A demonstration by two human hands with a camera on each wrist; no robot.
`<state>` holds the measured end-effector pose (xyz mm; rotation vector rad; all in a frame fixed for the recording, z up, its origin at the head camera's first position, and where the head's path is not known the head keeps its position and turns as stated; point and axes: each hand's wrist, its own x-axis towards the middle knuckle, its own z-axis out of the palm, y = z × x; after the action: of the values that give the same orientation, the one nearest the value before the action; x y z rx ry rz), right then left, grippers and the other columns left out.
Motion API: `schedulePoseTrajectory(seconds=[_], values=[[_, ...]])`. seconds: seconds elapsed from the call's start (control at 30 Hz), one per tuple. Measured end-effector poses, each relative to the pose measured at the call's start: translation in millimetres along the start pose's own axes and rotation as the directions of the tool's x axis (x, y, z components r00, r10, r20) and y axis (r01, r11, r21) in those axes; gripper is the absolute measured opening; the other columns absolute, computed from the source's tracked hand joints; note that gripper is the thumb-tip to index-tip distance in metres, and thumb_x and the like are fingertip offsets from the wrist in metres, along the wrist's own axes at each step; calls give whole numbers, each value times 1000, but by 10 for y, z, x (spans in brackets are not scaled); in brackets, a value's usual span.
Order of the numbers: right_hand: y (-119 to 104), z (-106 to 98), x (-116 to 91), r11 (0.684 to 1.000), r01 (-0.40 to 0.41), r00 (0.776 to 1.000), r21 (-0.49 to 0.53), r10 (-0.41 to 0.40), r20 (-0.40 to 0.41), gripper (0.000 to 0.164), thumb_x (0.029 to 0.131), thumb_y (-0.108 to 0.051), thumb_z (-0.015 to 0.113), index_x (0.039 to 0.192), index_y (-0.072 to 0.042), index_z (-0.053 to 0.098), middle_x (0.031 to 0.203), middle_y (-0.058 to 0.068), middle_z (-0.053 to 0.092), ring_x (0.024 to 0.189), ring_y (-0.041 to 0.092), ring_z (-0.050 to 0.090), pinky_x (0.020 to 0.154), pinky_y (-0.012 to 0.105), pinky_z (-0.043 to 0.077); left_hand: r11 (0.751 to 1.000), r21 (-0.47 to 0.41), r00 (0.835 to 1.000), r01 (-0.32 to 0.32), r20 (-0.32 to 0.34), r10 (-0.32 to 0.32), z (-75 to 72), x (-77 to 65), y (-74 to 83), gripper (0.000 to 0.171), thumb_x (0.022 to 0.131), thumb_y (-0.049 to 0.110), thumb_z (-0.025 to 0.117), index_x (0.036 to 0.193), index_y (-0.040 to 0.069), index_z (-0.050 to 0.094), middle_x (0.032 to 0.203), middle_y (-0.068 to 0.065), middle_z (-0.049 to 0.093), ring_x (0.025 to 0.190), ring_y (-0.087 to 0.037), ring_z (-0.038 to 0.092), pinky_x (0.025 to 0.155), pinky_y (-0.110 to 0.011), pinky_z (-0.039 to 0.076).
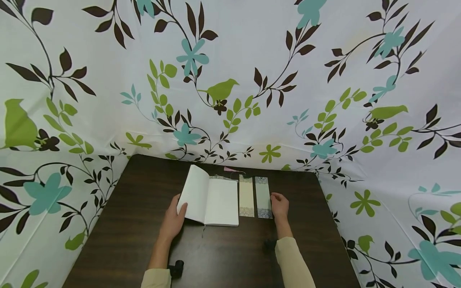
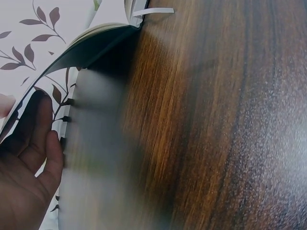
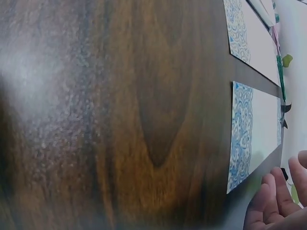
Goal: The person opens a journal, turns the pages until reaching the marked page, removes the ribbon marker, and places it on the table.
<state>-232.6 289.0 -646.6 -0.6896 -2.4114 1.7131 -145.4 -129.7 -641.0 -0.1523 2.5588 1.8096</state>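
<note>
An open notebook (image 1: 222, 202) with blank white pages lies on the table, its left half raised at a slant. My left hand (image 1: 173, 220) grips that half at its lower left edge, thumb on the page side and fingers behind the dark cover (image 2: 98, 45). To the right of the notebook lie two bookmarks with patterned ends, one cream (image 1: 246, 196) and one pale green (image 1: 263, 196). My right hand (image 1: 280, 206) is right at the outer edge of the pale green bookmark, fingers loosely bent and nothing held, as the right wrist view shows.
A pink tassel (image 1: 229, 169) lies above the cream bookmark near the table's back edge. From the notebook's bottom comes a thin ribbon marker (image 2: 158, 10). The dark wooden table (image 1: 223, 256) is bordered by a leaf-and-bird patterned cloth (image 1: 245, 132) at the back and sides.
</note>
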Motion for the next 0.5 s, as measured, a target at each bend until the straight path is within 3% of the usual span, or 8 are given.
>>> schedulePoseTrajectory(seconds=[0.1, 0.23, 0.37, 0.5], values=[[-37, 22, -26, 999, 29, 999, -30, -30, -21, 34, 113, -20, 57, 133, 5, 69, 139, 29, 63, 129, 46, 58, 102, 57, 50, 1000, 9, 1000, 0, -5, 0, 1, 25, -9, 56, 117, 35, 49, 164, 10, 35, 154, -24, 59, 137, -41, 61, 110, -61, 48], [-95, 126, -83, 994, 87, 996, -71, -88, -9, 32, 112, -21, 60, 126, 4, 73, 124, 27, 72, 110, 40, 66, 80, 40, 51, 1000, 11, 1000, 11, -2, -11, -1, 30, -2, 55, 117, 34, 49, 164, 10, 35, 154, -23, 58, 137, -40, 61, 111, -61, 47], [-168, 304, -194, 983, 161, 985, -91, -154, 75, 30, 111, -20, 61, 123, 4, 74, 114, 25, 75, 99, 38, 70, 71, 33, 49, 1000, 15, 1000, 12, -2, -12, -2, 22, 14, 55, 116, 32, 50, 164, 8, 35, 154, -25, 59, 136, -41, 62, 110, -61, 48], [-246, 521, -373, 958, 261, 952, -122, -235, 198, 28, 112, -22, 61, 123, 1, 74, 112, 19, 76, 98, 33, 71, 76, 35, 54, 1000, 22, 1000, 14, -4, -14, -1, 17, 25, 54, 116, 31, 50, 164, 8, 36, 153, -25, 59, 135, -41, 62, 110, -61, 48]])
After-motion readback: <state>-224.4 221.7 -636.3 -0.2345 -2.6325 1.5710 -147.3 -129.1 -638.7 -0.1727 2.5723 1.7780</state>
